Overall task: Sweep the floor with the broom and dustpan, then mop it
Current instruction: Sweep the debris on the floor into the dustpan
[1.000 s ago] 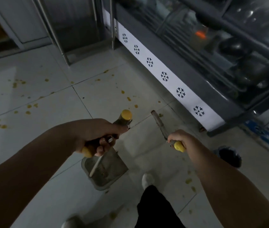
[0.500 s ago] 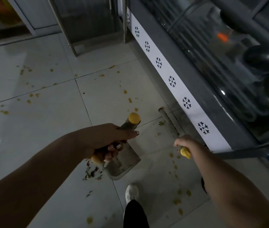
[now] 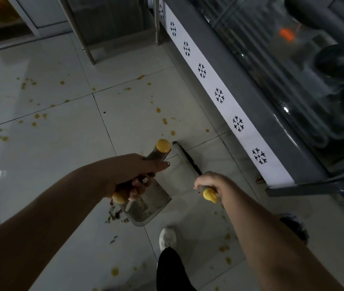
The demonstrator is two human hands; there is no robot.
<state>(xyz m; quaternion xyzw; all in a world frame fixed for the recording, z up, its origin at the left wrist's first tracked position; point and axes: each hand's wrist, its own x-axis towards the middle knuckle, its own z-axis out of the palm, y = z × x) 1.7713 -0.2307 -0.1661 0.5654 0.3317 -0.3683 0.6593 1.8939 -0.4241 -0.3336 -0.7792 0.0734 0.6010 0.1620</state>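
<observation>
While debris (image 3: 115,215) lies beside the dustpan (image 3: 148,208) | left hand (image 3: 131,173) grips its handle | right hand (image 3: 213,183) grips broom (image 3: 184,157).

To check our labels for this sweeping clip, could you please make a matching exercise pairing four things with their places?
1 dustpan
2 broom
3 white shoe
4 debris pile

A loose on the floor beside the dustpan
B handle in the left hand
C handle in the right hand
D worn by the person

Pairs: 1-B, 2-C, 3-D, 4-A

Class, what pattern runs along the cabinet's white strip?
Black snowflakes on the white strip, head view.
</observation>
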